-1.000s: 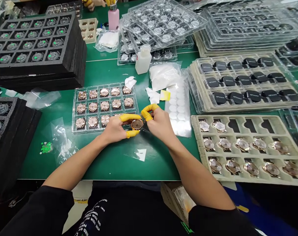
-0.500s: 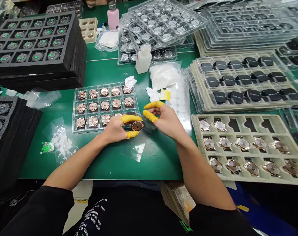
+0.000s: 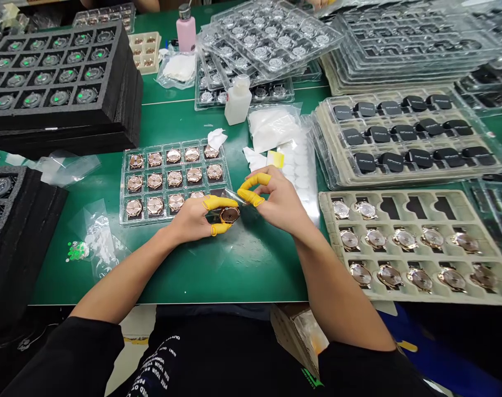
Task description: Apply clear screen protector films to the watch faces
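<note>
My left hand (image 3: pixel 199 216), with yellow finger cots on the thumb and a finger, is closed around the rim of a rose-gold watch case (image 3: pixel 229 215) with a dark face. Just to its right, my right hand (image 3: pixel 271 198), also in yellow finger cots, pinches a clear plastic film (image 3: pixel 233 196). The film reaches toward the watch case; whether it touches is unclear. Behind my left hand lies a clear tray (image 3: pixel 122 190) of several rose-gold watch cases, with a crumpled white tissue (image 3: pixel 217 138) on its back right corner.
Black foam trays (image 3: pixel 129 105) of watch parts are stacked at left. On the right are a beige tray (image 3: pixel 404 209) of watches and stacked trays (image 3: pixel 331 176). A white bottle (image 3: pixel 238 102), a pink bottle (image 3: pixel 186 30) and green dots (image 3: pixel 77 251) lie around.
My right hand has moved slightly left and the pinched film now shows close to the watch case. My left hand still holds the case. The whole view has shifted a little.
</note>
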Motion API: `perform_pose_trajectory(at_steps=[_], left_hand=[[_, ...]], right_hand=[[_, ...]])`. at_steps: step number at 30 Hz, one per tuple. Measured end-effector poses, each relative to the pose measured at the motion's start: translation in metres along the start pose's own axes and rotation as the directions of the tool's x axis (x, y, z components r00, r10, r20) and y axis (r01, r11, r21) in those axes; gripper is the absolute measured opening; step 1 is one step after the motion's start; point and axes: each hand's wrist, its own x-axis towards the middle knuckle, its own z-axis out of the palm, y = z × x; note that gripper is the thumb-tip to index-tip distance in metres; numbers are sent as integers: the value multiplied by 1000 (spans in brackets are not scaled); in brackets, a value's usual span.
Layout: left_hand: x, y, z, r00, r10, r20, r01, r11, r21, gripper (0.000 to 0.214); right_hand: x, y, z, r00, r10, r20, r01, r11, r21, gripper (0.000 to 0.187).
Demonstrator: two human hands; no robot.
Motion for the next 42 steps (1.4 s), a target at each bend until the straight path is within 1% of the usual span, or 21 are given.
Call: perform_pose_trajectory(at_steps=[2,3,5,6,8,10,11,12,14,16,18,19,21,25,30,33,42], left_hand=[[1,2,0,999,-37,25,38,998,-53,38],[1,3,0,998,-56,36,59,995,-85,39],[1,6,2,991,-115,73,126,977,-170,39],[0,7,3,982,-162,100,181,957,-225,39],[1,8,4,946,-284,155,321,885,-336,40],[2,6,4,889,-427,164,456,792,-406,46],[2,5,4,855,-495,153,509,748,-425,49],[3,2,4,821,-553,143,553,707,-441,53],[4,-2,4,767,-622,155,608,628,-486,60],[4,-5,5,746,-637,194,624,567,-538,63],[4,-6,6,744,-634,211,623,543,-563,63],[4,-6,6,744,-635,207,621,544,-564,63],[4,-5,6,745,-639,193,621,557,-551,62],[4,-4,5,755,-630,179,613,583,-533,61],[5,-4,5,752,-636,173,623,600,-503,61],[5,-4,5,757,-628,184,620,600,-506,60],[4,-4,4,755,-624,201,622,585,-520,58]], right_hand=[[-1,0,6,994,-88,-63,86,996,-25,8],[-1,1,9,990,-110,-87,107,993,-42,9],[-1,2,14,984,-118,-130,109,991,-77,10],[-1,2,16,981,-114,-160,101,991,-87,10],[0,2,16,966,-110,-236,92,992,-86,9],[-1,-1,14,947,-108,-301,97,994,-50,8],[-1,-3,13,946,-93,-312,96,995,-6,10],[-2,-5,13,953,-66,-297,85,995,51,13],[-4,-9,14,980,27,-196,8,985,172,17],[-6,-11,18,987,150,-63,-130,959,253,20],[-8,-12,24,963,268,37,-266,911,315,22],[-8,-12,27,948,308,75,-314,884,347,24],[-8,-12,30,935,336,116,-354,852,387,25],[-9,-13,30,947,305,96,-320,884,340,22],[-10,-14,29,953,300,40,-302,936,179,24],[-11,-15,28,961,275,31,-277,954,114,24],[-10,-22,28,973,228,14,-229,972,60,21]])
